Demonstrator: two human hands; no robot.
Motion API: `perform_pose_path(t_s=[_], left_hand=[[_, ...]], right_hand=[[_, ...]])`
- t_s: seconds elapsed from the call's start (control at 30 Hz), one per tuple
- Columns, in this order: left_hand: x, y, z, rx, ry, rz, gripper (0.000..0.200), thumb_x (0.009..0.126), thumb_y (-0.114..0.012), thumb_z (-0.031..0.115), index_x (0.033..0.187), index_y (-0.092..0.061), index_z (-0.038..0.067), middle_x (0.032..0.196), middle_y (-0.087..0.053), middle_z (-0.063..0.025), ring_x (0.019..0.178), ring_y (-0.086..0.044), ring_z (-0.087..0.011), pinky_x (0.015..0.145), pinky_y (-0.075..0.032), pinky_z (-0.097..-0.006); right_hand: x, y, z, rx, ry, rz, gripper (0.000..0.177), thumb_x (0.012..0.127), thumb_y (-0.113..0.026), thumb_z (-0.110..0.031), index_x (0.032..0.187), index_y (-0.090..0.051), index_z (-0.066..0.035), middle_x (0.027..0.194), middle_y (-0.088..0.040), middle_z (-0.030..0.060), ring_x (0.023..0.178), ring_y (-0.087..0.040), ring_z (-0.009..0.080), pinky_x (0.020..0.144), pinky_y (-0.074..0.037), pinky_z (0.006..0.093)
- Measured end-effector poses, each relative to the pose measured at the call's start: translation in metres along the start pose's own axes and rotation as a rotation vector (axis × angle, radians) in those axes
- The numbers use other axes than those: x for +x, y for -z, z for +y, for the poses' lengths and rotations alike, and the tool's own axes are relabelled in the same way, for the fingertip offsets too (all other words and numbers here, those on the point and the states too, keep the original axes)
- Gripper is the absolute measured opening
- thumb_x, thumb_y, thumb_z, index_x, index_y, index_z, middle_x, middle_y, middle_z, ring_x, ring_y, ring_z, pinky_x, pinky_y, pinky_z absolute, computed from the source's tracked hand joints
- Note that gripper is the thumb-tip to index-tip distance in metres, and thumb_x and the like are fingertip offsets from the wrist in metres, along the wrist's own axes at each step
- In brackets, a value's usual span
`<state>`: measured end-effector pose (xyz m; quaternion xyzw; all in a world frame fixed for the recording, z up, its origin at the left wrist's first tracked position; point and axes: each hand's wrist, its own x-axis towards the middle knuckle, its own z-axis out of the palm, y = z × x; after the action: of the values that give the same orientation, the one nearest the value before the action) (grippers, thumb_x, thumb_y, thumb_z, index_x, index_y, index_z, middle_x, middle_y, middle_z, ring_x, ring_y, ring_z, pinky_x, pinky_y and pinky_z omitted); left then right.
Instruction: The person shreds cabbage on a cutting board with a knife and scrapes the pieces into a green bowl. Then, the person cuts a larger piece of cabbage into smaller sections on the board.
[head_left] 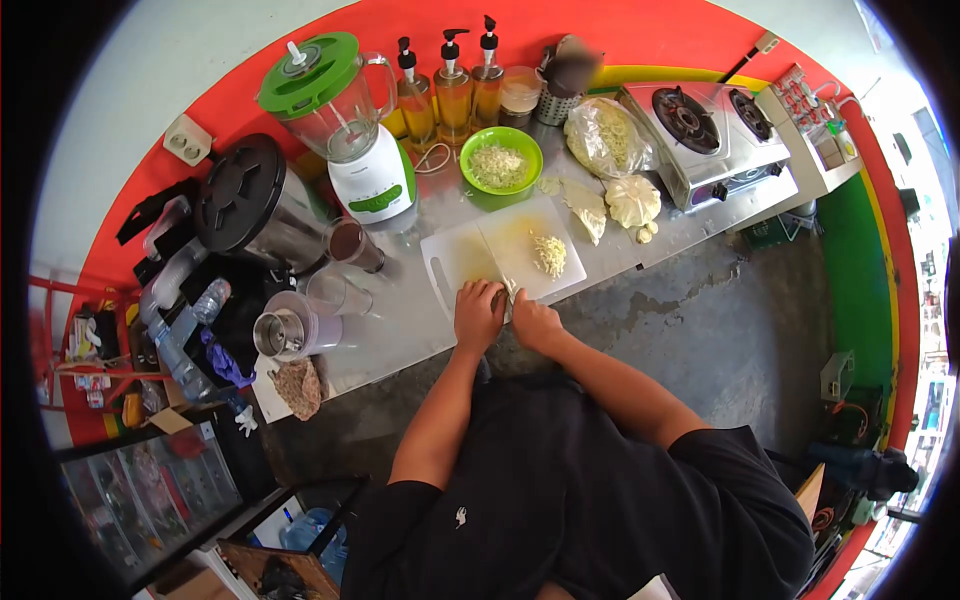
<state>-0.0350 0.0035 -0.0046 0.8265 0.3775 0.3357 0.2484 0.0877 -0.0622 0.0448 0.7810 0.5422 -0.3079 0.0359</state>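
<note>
Stainless-steel counter (pixel 400 320), dull and scuffed, runs along a glossy red wall (pixel 640 30). On it lies a white plastic cutting board (pixel 470 255), a flat rectangle with rounded corners and a handle slot at its left end. Its long axis slants from near-left to far-right, and a loose heap of pale shredded cabbage (pixel 548 255) sits on its right half.

Both hands meet at the board's near edge. The left hand (pixel 478 315) and right hand (pixel 537 322) are knuckles-up, fingers curled and pressed together. A small pale scrap (pixel 507 292) shows between them, too hidden to name, and whether either hand grips it cannot be told.

Behind the board stands a round green plastic bowl (pixel 500 190) of shreds. To its left is a blender (pixel 345 115) with a clear jug and green lid. Ragged cabbage chunks (pixel 632 200) lie right of the board, before a steel two-burner gas stove (pixel 705 125).
</note>
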Motion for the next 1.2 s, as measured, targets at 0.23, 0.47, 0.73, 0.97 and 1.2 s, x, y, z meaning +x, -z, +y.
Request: perform_pose_path(t_s=[0.23, 0.47, 0.73, 0.97, 1.2], left_hand=[[-0.003, -0.005, 0.011, 0.014, 0.072, 0.07, 0.012, 0.086, -0.068, 0.017, 0.091, -0.067, 0.006, 0.09, -0.064, -0.0099, 0.092, -0.058, -0.0336, 0.082, -0.043, -0.0444], [-0.006, -0.002, 0.02, -0.075, 0.078, 0.128, 0.011, 0.084, -0.07, 0.013, 0.082, -0.065, 0.003, 0.086, -0.064, -0.0118, 0.089, -0.058, -0.0347, 0.08, -0.045, -0.0438], [-0.007, -0.007, 0.02, -0.083, 0.194, 0.093, 0.008, 0.081, -0.071, 0.01, 0.083, -0.065, 0.004, 0.086, -0.063, -0.0101, 0.088, -0.058, -0.0336, 0.079, -0.045, -0.0441], [-0.01, -0.017, 0.022, -0.049, 0.253, 0.15, 0.01, 0.081, -0.07, 0.011, 0.085, -0.064, 0.003, 0.088, -0.064, -0.0122, 0.089, -0.057, -0.0341, 0.08, -0.044, -0.0437], [-0.011, -0.012, 0.024, -0.06, 0.237, 0.14, 0.009, 0.081, -0.07, 0.009, 0.084, -0.064, 0.004, 0.087, -0.063, -0.0116, 0.089, -0.057, -0.0348, 0.078, -0.045, -0.0452]], right_hand=[[-0.011, -0.002, 0.01, 0.047, 0.02, -0.045, 0.031, 0.092, -0.056, -0.016, 0.112, -0.045, 0.004, 0.104, -0.068, 0.0317, 0.102, -0.067, 0.0464, 0.087, -0.054, 0.0535], [0.001, 0.012, 0.021, 0.053, 0.109, -0.103, 0.035, 0.092, -0.057, -0.02, 0.113, -0.045, 0.006, 0.107, -0.067, 0.0324, 0.103, -0.067, 0.0475, 0.089, -0.053, 0.0534], [0.012, 0.01, 0.025, 0.069, 0.132, -0.11, 0.04, 0.092, -0.059, -0.023, 0.114, -0.045, 0.007, 0.108, -0.066, 0.0324, 0.104, -0.066, 0.0467, 0.089, -0.053, 0.053], [0.0, 0.004, 0.032, 0.009, 0.153, -0.11, 0.042, 0.091, -0.059, -0.017, 0.122, -0.044, 0.007, 0.112, -0.067, 0.0301, 0.107, -0.067, 0.0436, 0.09, -0.055, 0.0502], [0.001, 0.019, 0.025, 0.003, 0.139, -0.197, 0.043, 0.091, -0.06, -0.017, 0.124, -0.043, 0.006, 0.113, -0.067, 0.0291, 0.108, -0.067, 0.0427, 0.09, -0.055, 0.0498]])
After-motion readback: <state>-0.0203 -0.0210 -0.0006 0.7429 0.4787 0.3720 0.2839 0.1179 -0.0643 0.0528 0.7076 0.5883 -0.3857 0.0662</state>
